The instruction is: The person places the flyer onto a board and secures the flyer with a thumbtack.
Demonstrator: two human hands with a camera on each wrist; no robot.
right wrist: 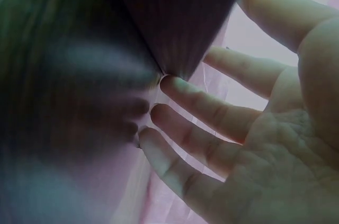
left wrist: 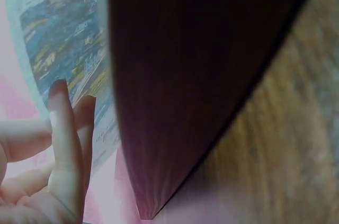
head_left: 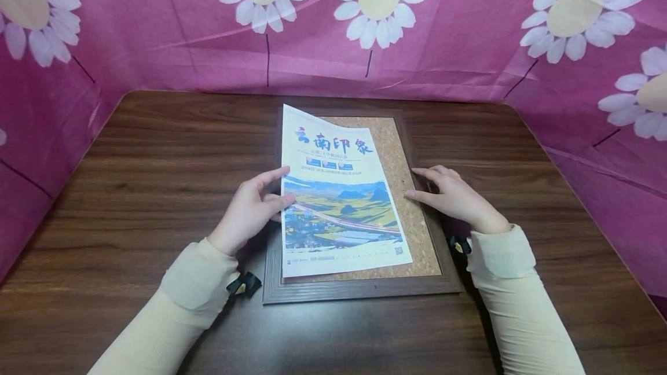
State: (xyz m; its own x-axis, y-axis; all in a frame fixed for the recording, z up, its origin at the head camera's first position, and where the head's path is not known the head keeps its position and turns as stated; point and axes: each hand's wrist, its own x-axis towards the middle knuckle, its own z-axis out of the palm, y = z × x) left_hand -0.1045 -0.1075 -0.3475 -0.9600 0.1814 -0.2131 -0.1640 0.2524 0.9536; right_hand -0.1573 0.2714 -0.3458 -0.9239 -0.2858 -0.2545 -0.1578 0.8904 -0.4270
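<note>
A printed poster with Chinese lettering and a landscape picture lies slantwise over a cork board in a brown frame. Its upper left corner stands up from the board. My left hand pinches the poster's left edge, thumb over the printed face. In the left wrist view, other fingers show beside the sheet's edge. At the board's right side my right hand rests with fingers extended, thumb tip over the cork. The right wrist view shows its fingertips right at the frame's outer side and the tabletop.
Both hands work on a dark wood-grain table. A pink cloth with white daisies hangs around its back and sides. Dark straps with small fittings sit at both wrists, by the cream sleeves.
</note>
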